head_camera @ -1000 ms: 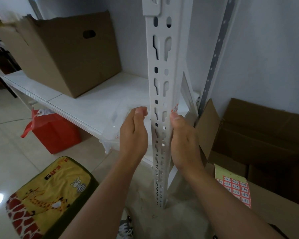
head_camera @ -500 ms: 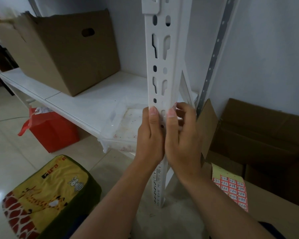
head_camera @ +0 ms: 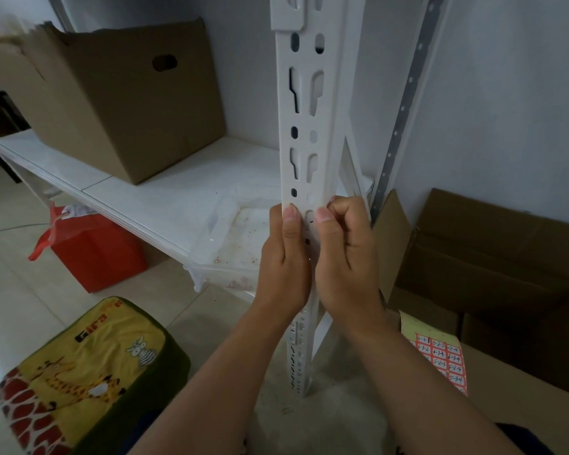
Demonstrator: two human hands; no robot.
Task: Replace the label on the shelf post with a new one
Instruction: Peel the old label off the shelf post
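Starting at the near left, a yellow giraffe-print cushion [head_camera: 79, 379] is sitting on the tiled floor, and just beyond it a red bag [head_camera: 92, 247] is tucked under the white shelf [head_camera: 165, 192]. Up on that shelf, far left, a brown cardboard box [head_camera: 125, 100] is standing open, and nearer the middle a clear plastic tray [head_camera: 240, 238] is lying at the shelf's front edge.

Now the action: the white slotted shelf post [head_camera: 304, 103] is rising upright through the centre, and both hands are working on it at shelf level. The left hand [head_camera: 284, 267] is wrapping the post's left edge, thumb pointing up and pressing flat on the front face. The right hand [head_camera: 345, 257] is clenching round the right edge, knuckles curled, its thumb pressing the front face just beside the left thumb. A sliver of red is peeking out by the right hand's fingers, but the label itself is hidden under the hands, so I cannot tell where it is sitting.

Moving right, a grey perforated rail [head_camera: 404, 93] is running up the wall, an open brown carton [head_camera: 493, 251] is lying far right, and nearer, a sheet of red numbered stickers [head_camera: 440, 359] is resting on a cardboard surface [head_camera: 519, 395].
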